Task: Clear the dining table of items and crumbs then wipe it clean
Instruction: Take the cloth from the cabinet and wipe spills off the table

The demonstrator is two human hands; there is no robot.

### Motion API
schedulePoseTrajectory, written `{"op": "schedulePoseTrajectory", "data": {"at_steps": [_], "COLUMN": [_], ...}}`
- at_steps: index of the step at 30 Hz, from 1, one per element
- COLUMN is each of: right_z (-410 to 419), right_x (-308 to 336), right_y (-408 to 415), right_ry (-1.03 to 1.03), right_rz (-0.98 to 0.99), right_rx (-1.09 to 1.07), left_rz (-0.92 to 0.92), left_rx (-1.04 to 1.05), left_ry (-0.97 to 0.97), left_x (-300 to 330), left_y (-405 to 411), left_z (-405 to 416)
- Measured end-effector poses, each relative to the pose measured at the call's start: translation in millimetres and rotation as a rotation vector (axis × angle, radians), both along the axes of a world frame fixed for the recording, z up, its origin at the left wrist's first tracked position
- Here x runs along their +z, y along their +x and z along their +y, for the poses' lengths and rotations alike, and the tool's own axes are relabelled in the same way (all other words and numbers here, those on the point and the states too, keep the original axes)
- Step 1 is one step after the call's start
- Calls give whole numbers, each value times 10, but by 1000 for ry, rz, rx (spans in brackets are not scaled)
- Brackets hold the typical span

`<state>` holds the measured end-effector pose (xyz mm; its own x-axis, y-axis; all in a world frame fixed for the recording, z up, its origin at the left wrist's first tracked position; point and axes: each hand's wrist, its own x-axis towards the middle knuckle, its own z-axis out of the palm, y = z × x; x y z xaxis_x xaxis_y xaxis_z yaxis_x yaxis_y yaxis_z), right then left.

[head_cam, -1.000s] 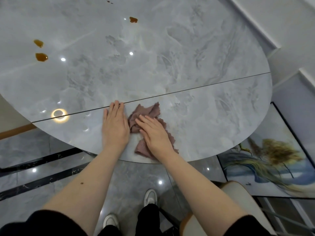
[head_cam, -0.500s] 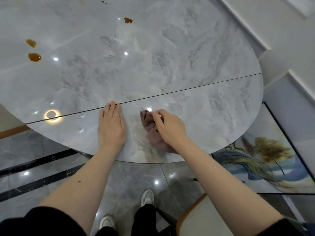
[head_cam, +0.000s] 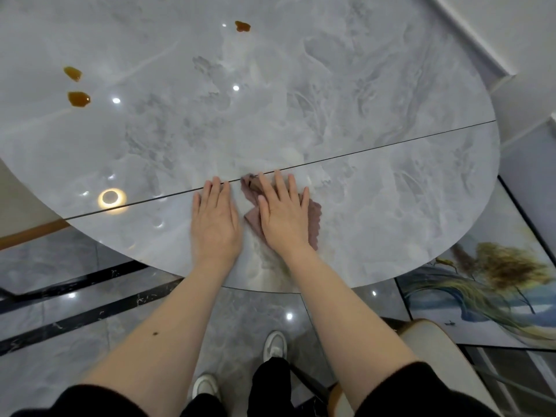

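Note:
A round grey marble dining table (head_cam: 376, 188) fills the upper view, split by a dark seam. My right hand (head_cam: 282, 215) presses flat on a mauve cloth (head_cam: 314, 219) near the front edge, fingers spread and reaching the seam. Just left of the cloth, my left hand (head_cam: 215, 219) lies flat and bare on the tabletop. Two brown spill spots (head_cam: 78, 98) sit at the far left. A third brown spot (head_cam: 242, 26) lies at the far middle. A damp streak (head_cam: 266, 263) shows below the cloth.
A beige chair (head_cam: 433, 347) with a brown rim stands at my right, below the table edge. A framed painting (head_cam: 487, 296) rests on the glossy grey floor at the right. A white wall base (head_cam: 469, 37) runs past the table's far right. Another chair edge (head_cam: 30, 233) shows at the left.
My right hand has flattened out on the cloth and pushed it up and left to the seam, close beside my left hand. My left hand has stayed in place.

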<state>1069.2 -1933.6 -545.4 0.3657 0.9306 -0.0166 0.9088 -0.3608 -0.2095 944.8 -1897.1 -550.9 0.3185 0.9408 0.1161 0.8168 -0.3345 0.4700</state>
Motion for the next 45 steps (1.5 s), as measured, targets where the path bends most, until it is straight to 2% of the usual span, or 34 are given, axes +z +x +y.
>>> {"op": "schedulePoseTrajectory", "data": {"at_steps": [5,9,12,14,16,17,21,23,25,27,29,30,32,34,36,38,40,42,44,45], "right_z": [-698,-998,-833,-681,-592,-590,-927,-1067,-1068,-894,-646,-534,-439,-539,-643,-640,-549,-331,-86,20], "right_x": [1,81,49,-3,-26,-19,44,71,75,74,71,55,28,43,78,64,57,45,20,12], "right_y": [-258,170,372,286,39,-108,-228,149,589,848,767,623,234,-7,191,605,982,1078,935,820], "right_ry": [-5,-68,-72,-38,-3,10,-24,-66,-110,-109,-64,-51,4,45,91,154,169,129,89,70], "right_rz": [-17,22,-16,-17,-22,-13,27,26,-20,-4,12,16,24,63,140,152,121,48,-17,-29], "right_rx": [104,109,-90,-299,-403,-359,113,147,29,-195,-414,-452,-288,62,253,136,-158,-352,-378,-324], "left_rz": [-32,-4,32,46,48,43,27,33,38,35,40,40,44,57,74,78,77,70,68,73], "left_rx": [1,-25,-24,-25,-31,-30,-29,-31,-24,-24,-29,-32,-37,-46,-65,-78,-87,-81,-76,-78], "left_ry": [7,11,9,11,19,24,22,15,25,35,39,43,49,54,55,50,52,62,60,63], "left_x": [15,20,31,39,20,12,6,11,8,7,0,-9,-21,-21,-11,-9,-13,-16,-17,-19], "left_y": [-20,-22,-9,3,1,-1,2,10,13,17,20,21,27,38,45,45,46,43,40,39], "left_z": [6,-13,-31,-40,-40,-32,-24,-24,-27,-28,-21,-17,-9,-14,-14,-22,-38,-34,-32,-26]}}
